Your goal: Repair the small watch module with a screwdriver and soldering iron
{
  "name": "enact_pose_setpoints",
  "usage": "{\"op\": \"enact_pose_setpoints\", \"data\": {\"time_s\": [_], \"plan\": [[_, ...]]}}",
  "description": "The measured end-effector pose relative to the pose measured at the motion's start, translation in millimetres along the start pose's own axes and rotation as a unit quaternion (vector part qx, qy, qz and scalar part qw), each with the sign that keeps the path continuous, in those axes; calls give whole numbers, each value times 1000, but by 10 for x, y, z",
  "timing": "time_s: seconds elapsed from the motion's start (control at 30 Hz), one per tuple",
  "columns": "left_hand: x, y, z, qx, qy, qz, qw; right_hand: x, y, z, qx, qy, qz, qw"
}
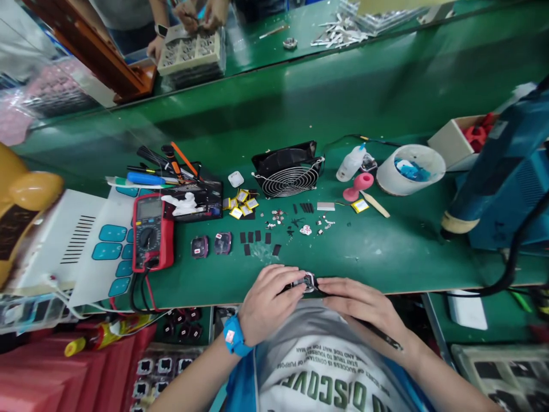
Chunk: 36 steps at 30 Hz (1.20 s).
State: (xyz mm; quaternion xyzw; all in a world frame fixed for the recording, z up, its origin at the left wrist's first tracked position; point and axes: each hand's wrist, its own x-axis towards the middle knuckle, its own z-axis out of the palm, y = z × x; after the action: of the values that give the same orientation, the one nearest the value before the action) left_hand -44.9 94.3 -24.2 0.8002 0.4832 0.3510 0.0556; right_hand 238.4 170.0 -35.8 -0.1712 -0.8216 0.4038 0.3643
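Observation:
Near the front edge of the green bench, my left hand pinches a small silver-framed electronic device, like a smartwatch case, between thumb and fingers. From the other side my right hand is closed on dark tweezers, whose rear end sticks out below the palm. Their tips reach the device's right side; my fingers partly cover the contact. Beyond my hands lie several black pads, small metal parts and two dark watch cases with labels.
A red multimeter and a tool holder stand left. Behind the parts are yellow-edged batteries, a fan, a bottle and a white tub. A blue tool juts in at right. Another person's hands work across the divider.

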Motion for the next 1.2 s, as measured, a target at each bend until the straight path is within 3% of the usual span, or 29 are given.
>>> {"op": "enact_pose_setpoints", "data": {"time_s": [0.53,1.2], "plan": [[-14,-23,-16,-3,-15,10,1000,-260,125,181,-50,-1,-32,998],[-66,-23,6,-7,-27,2,1000,-186,110,174,-48,17,-46,998]]}}
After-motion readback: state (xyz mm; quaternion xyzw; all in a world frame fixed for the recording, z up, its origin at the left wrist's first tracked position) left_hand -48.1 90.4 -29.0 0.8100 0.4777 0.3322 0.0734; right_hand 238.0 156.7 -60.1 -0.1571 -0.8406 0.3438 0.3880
